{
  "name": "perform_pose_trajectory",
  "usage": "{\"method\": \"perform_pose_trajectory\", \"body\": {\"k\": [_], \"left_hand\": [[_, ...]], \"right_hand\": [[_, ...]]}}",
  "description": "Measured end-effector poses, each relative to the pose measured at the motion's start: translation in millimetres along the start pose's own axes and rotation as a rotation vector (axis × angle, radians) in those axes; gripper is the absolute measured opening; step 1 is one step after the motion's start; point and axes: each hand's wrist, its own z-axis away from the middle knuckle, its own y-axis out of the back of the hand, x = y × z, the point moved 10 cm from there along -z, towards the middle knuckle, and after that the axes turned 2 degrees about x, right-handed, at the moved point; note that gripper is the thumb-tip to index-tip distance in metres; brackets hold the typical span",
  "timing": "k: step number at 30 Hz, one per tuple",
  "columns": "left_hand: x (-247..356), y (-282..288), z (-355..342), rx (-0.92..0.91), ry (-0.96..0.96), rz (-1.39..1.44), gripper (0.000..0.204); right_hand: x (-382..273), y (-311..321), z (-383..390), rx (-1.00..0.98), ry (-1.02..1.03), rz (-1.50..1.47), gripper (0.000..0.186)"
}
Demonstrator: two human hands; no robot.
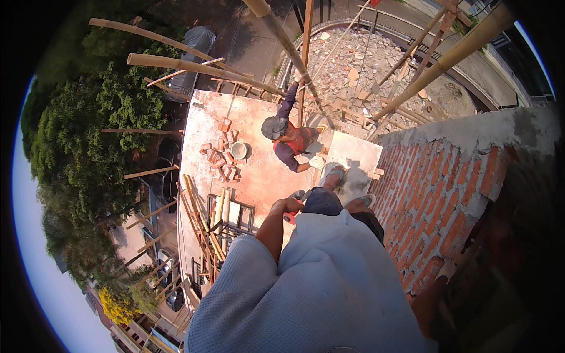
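My left hand (286,205) is down beside my thigh, its fingers closed round a red thing (289,217) whose kind I cannot make out. A small grey piece shows just beyond that hand. On my right, my right hand (435,289) is in deep shadow at the near edge of the brick wall (429,200); its fingers are too dark to read. The wall has red bricks with grey mortar and a grey plastered band at its far side. My sandalled feet (334,177) stand on a pale board (354,154) beside the wall.
Below, a co-worker in a cap (274,128) grips a bamboo pole (288,50). Loose bricks (215,154) and a bucket (239,150) lie on the slab (259,117). Bamboo and a dark metal frame (250,216) lie left. Rubble (353,65) covers ground beyond the slab's edge.
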Motion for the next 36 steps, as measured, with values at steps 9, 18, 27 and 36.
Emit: {"method": "perform_pose_trajectory", "body": {"k": [9, 18, 27, 36], "left_hand": [[-5, 21, 2, 0.096, 0.077, -0.172, 0.024], [15, 51, 23, 0.119, 0.046, -0.075, 0.027], [45, 40, 19, 0.107, -0.054, -0.192, 0.026], [43, 21, 2, 0.017, -0.036, -0.187, 0.024]], "right_hand": [[-8, -3, 6, -0.022, -0.069, 0.0, 0.039], [-48, 6, 29, -0.088, -0.108, 0.202, 0.042], [-16, 2, 25, -0.01, -0.345, -0.24, 0.05], [-1, -17, -6, 0.032, -0.118, -0.044, 0.046]]}}
